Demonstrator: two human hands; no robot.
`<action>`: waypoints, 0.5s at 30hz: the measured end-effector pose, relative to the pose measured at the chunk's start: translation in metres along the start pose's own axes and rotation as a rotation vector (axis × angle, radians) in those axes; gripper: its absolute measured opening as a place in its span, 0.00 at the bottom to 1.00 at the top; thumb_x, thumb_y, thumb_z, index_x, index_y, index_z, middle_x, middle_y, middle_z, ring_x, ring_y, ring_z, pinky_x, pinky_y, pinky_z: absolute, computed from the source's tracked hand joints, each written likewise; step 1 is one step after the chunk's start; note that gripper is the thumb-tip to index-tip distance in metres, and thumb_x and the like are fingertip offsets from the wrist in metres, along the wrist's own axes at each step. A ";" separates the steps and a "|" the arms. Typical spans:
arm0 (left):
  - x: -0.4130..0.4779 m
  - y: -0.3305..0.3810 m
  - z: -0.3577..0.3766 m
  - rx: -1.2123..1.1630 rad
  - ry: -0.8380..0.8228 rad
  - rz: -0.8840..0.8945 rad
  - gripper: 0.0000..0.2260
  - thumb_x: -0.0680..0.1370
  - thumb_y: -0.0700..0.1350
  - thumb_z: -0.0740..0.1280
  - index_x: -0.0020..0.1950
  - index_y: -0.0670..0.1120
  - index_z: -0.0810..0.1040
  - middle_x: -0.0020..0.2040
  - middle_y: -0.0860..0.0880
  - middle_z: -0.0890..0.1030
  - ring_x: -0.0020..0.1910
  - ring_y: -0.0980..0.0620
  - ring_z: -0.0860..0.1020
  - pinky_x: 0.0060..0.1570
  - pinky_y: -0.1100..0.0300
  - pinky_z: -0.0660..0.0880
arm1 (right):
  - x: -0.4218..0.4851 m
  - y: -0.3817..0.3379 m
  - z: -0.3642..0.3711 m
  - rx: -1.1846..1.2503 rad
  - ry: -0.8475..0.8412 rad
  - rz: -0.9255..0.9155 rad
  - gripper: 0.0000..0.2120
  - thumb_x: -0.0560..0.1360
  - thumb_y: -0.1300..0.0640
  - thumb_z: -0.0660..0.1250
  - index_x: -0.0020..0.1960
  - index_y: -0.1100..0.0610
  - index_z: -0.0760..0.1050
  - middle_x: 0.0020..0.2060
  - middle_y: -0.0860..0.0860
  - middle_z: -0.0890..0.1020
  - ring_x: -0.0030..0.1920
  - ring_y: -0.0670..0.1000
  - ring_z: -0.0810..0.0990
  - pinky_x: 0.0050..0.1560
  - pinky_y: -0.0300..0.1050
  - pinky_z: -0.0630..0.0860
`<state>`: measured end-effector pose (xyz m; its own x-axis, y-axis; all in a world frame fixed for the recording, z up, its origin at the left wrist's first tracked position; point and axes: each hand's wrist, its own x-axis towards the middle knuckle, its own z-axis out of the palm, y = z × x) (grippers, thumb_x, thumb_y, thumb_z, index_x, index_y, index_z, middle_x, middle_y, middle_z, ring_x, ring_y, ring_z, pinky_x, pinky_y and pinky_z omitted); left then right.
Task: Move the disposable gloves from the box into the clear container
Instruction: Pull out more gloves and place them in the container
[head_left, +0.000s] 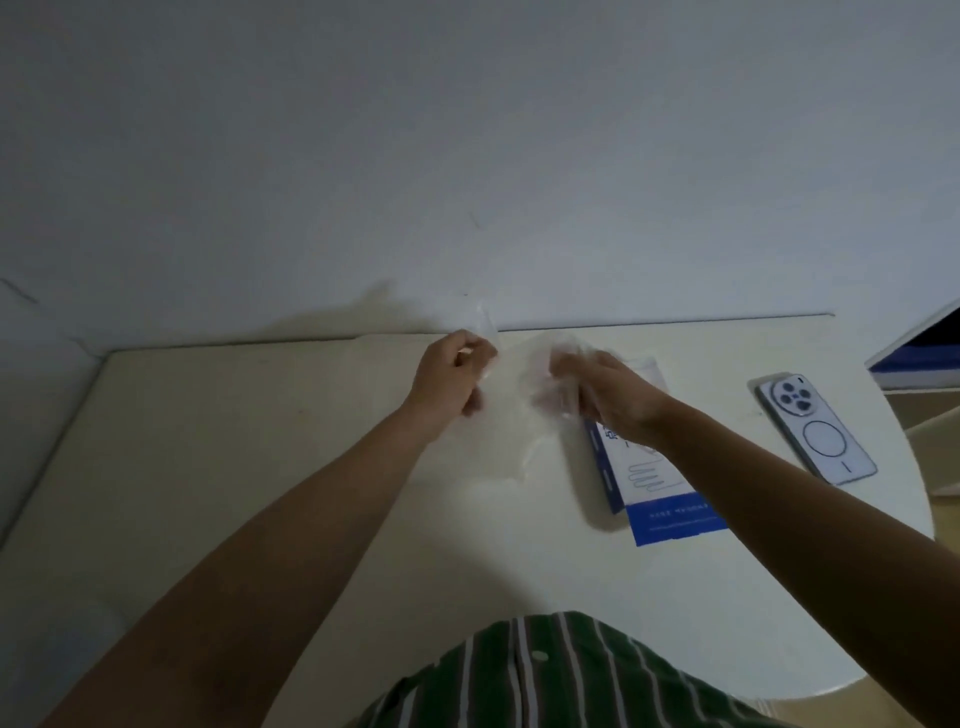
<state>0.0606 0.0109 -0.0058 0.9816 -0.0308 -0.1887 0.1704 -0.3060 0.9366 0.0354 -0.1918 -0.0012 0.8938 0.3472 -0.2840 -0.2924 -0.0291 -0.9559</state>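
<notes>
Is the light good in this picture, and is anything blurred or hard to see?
Head view: the light is dim and bluish; the left hand and right hand are slightly blurred; the thin transparent plastic gloves they hold nearly vanish against the white table; a soft shadow falls on the wall behind.

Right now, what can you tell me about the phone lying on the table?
The smartphone lies flat, back up, on the white table, right of the blue-and-white glove box. Its back looks pale and glossy, in a clear-looking case printed with a ring and short line. A round camera bump with several lenses sits at the far end. Only the table touches it.
</notes>
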 end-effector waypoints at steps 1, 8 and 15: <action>-0.001 -0.004 -0.006 0.053 0.034 0.053 0.06 0.81 0.43 0.63 0.47 0.42 0.75 0.28 0.52 0.74 0.17 0.54 0.70 0.18 0.66 0.63 | 0.005 -0.002 0.006 0.002 0.020 -0.015 0.16 0.79 0.54 0.64 0.59 0.66 0.74 0.50 0.62 0.81 0.49 0.60 0.82 0.50 0.48 0.80; -0.006 -0.031 -0.052 0.210 0.108 0.080 0.08 0.83 0.48 0.57 0.52 0.46 0.72 0.32 0.48 0.73 0.24 0.53 0.68 0.19 0.65 0.65 | 0.033 -0.006 0.029 0.118 0.314 0.029 0.17 0.78 0.51 0.66 0.60 0.63 0.74 0.49 0.59 0.82 0.47 0.57 0.79 0.49 0.48 0.76; -0.006 -0.037 -0.071 0.268 -0.159 0.125 0.09 0.82 0.48 0.60 0.50 0.46 0.76 0.31 0.48 0.76 0.25 0.53 0.69 0.20 0.65 0.65 | 0.051 -0.015 0.071 -0.554 -0.072 0.125 0.20 0.70 0.60 0.75 0.61 0.58 0.76 0.47 0.57 0.84 0.45 0.54 0.83 0.49 0.46 0.79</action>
<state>0.0544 0.0899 -0.0183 0.9640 -0.2257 -0.1406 -0.0002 -0.5293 0.8485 0.0618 -0.1073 0.0043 0.8326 0.3724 -0.4099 -0.1546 -0.5544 -0.8178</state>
